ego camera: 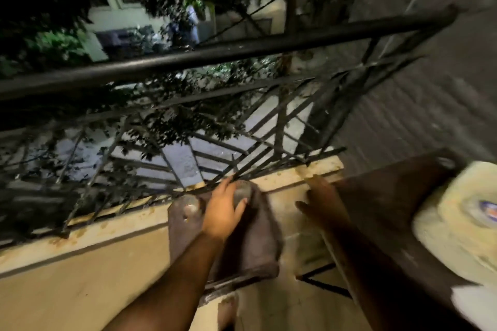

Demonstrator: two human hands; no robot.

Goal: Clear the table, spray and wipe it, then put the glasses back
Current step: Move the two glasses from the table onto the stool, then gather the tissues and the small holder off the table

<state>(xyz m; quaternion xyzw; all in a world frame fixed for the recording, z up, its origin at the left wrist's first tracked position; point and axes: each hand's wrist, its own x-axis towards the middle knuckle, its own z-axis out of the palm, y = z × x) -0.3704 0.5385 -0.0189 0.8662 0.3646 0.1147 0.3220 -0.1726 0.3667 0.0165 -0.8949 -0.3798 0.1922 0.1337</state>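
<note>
Left hand point(224, 212) is down on a small dark stool-like surface point(252, 247) by the balcony edge, fingers and thumb wrapped round a glass point(242, 191) standing at its far end; grip looks real but the frame is motion-blurred, so contact is prob., not certain. A 2nd glass point(189, 205) stands on the same surface just left of that hand, untouched. Right hand point(321, 200) hovers to the right, apart from both glasses, fingers spread and loose, holding nothing, just beside the near corner of the dark brown table point(398, 196). On the table's right side lies a pale yellowish cloth or bundle point(454, 228) w/ a blue-and-red mark, too blurred to identify. Beyond the hands runs the black metal railing point(215, 54) along the cream ledge point(107, 228), trees and a street below.
</note>
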